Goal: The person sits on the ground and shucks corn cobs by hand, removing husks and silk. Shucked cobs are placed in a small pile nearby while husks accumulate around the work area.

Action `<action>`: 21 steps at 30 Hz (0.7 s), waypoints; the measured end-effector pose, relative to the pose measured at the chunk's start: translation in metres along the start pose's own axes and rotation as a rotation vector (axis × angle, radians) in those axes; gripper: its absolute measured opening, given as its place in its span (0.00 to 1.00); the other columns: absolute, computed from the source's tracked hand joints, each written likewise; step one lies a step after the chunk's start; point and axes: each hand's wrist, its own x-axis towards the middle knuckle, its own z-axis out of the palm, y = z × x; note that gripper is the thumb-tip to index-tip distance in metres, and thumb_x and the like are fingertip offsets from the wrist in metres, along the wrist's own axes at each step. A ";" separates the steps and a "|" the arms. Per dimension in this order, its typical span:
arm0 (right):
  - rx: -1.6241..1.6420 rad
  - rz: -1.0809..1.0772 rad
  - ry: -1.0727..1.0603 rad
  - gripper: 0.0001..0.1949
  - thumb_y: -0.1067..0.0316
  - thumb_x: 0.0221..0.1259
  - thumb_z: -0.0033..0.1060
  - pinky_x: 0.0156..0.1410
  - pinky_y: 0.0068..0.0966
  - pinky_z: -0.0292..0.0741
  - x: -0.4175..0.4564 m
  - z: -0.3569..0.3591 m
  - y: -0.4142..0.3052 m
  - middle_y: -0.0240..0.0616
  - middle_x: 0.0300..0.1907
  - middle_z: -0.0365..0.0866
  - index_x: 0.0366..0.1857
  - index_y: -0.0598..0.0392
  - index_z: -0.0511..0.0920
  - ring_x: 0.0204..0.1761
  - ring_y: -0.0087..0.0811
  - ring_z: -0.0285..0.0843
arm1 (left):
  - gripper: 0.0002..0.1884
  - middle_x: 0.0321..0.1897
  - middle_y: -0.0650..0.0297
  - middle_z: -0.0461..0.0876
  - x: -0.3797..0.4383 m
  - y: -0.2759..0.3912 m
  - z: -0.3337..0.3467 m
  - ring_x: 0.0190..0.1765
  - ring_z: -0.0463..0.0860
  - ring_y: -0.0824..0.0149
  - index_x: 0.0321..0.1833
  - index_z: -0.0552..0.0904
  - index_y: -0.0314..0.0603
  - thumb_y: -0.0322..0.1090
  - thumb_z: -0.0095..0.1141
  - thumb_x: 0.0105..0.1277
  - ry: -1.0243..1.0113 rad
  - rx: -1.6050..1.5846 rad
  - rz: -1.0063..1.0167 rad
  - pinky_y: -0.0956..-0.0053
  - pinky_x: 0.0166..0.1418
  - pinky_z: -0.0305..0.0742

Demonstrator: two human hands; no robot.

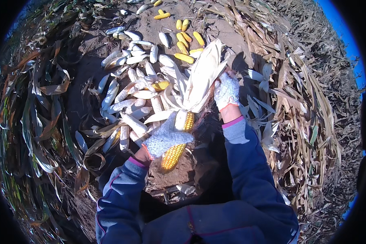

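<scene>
My left hand [169,138], in a white knit glove, is wrapped around a yellow ear of corn [173,155]. Bare kernels show above and below its fingers. Pale husk leaves [202,79] spread upward from the ear's far end, peeled back from most of the kernels. My right hand [227,90], gloved the same way, grips the husk along its right side, where reddish-brown corn silk [208,106] hangs; its fingertips are partly hidden. Just beyond and left of my left hand lies a heap of ears in white husk [137,103].
Several bare yellow ears [183,42] lie on the soil [219,27] farther out. Dry cornstalks [305,100] are piled to the right, with loose husks [268,137] beside them. Greener stalks and leaves [33,122] line the left.
</scene>
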 end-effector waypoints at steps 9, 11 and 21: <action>-0.166 0.120 -0.091 0.13 0.69 0.67 0.58 0.50 0.26 0.80 -0.019 0.014 0.011 0.36 0.48 0.79 0.54 0.56 0.76 0.46 0.28 0.80 | 0.26 0.46 0.58 0.78 0.010 -0.006 -0.013 0.42 0.82 0.63 0.67 0.64 0.41 0.30 0.57 0.68 0.422 -0.419 0.238 0.69 0.44 0.81; -0.331 0.267 -0.324 0.17 0.61 0.70 0.57 0.56 0.26 0.77 -0.038 0.023 0.022 0.36 0.53 0.79 0.57 0.56 0.76 0.52 0.28 0.79 | 0.26 0.47 0.60 0.77 0.013 -0.010 -0.020 0.45 0.82 0.64 0.67 0.64 0.42 0.31 0.57 0.68 0.409 -0.468 0.275 0.67 0.47 0.81; -0.760 0.256 -0.719 0.26 0.51 0.72 0.54 0.62 0.25 0.72 -0.071 0.038 0.064 0.41 0.56 0.77 0.63 0.61 0.69 0.56 0.28 0.74 | 0.15 0.52 0.59 0.79 0.019 -0.026 -0.032 0.55 0.80 0.66 0.62 0.71 0.37 0.31 0.50 0.75 0.302 -0.482 0.430 0.70 0.59 0.76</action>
